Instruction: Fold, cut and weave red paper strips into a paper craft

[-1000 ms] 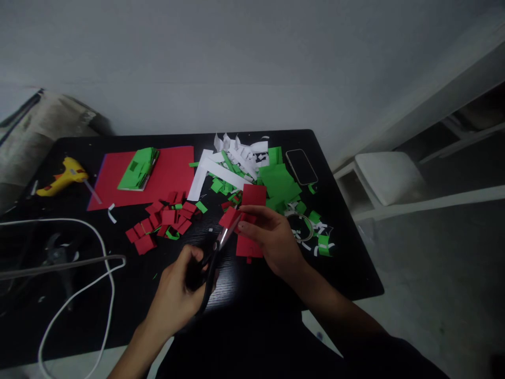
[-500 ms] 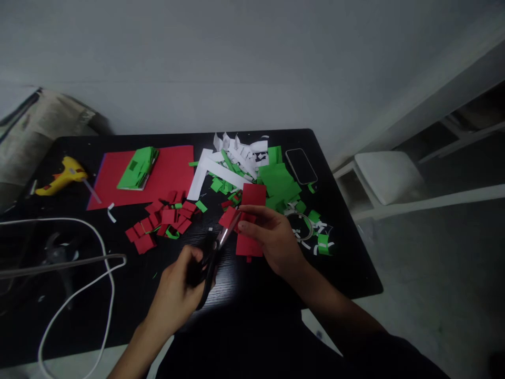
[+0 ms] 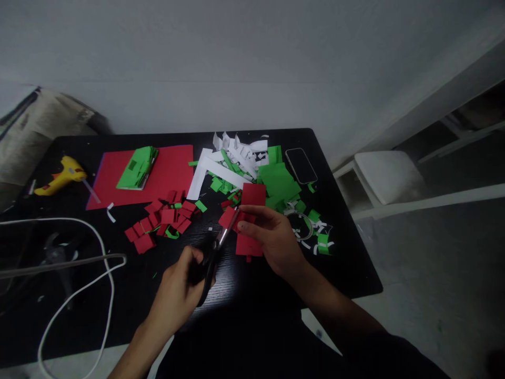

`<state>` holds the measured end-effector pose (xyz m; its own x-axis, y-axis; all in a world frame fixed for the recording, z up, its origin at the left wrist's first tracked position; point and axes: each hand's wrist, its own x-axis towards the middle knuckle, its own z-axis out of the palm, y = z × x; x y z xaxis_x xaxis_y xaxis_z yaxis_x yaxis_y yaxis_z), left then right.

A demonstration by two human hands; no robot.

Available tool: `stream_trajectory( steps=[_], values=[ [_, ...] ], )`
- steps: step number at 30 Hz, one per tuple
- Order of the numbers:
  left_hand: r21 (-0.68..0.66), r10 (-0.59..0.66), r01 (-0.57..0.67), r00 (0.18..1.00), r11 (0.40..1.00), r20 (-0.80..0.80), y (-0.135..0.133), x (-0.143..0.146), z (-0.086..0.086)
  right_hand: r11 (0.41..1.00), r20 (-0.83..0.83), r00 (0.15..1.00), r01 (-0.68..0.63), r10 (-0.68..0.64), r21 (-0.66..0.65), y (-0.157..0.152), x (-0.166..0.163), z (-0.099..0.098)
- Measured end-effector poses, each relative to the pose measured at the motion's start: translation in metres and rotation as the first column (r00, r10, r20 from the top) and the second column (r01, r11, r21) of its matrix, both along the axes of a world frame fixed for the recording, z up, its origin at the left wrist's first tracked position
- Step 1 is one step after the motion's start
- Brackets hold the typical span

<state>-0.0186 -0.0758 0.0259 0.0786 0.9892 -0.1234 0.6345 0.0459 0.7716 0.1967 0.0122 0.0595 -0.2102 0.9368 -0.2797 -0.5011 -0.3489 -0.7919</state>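
Note:
My left hand [image 3: 180, 281] is closed round the black handles of a pair of scissors [image 3: 219, 244], whose blades point up and to the right. Between the blades lies a strip of red paper [image 3: 226, 217], which my right hand [image 3: 272, 235] pinches by its right part with thumb and fingertips. Larger red paper pieces [image 3: 253, 194] lie on the table beneath and behind the right fingers. A heap of small red paper squares [image 3: 168, 216], mixed with a few green bits, is left of the scissors.
Behind my hands are white paper scraps [image 3: 236, 152], green paper [image 3: 276, 181] and a phone [image 3: 301, 166]. A roll of tape [image 3: 310, 226] lies right. Leftward are a red sheet [image 3: 173, 171], folded green paper [image 3: 138, 167], a yellow glue gun [image 3: 63, 176] and a white cable [image 3: 112, 295].
The scissor blades have closed further on the red paper strip, with the handles drawn slightly together. Both hands otherwise keep their places.

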Motion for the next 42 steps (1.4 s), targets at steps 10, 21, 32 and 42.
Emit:
stream_trajectory(
  steps=[10, 21, 32, 42],
  values=[
    [-0.011, 0.019, -0.018, 0.999, 1.000, 0.040, -0.001, 0.001, -0.001, 1.000, 0.044, 0.999, 0.011, -0.010, -0.023, -0.001, 0.000, 0.002],
    [-0.015, 0.055, -0.059, 0.982, 0.998, -0.180, -0.003, -0.021, 0.004, 0.994, 0.122, 0.988, 0.100, -0.094, -0.042, -0.013, 0.004, -0.008],
    [-0.013, -0.125, 0.129, 0.918, 0.992, -0.377, -0.022, -0.051, -0.008, 0.981, 0.253, 0.957, 0.168, -0.140, -0.093, -0.042, 0.008, -0.011],
    [0.120, -0.143, 0.219, 0.879, 0.968, -0.455, -0.018, -0.056, -0.018, 0.996, 0.295, 0.955, 0.048, -0.024, -0.074, -0.048, -0.006, -0.031]
  ],
)
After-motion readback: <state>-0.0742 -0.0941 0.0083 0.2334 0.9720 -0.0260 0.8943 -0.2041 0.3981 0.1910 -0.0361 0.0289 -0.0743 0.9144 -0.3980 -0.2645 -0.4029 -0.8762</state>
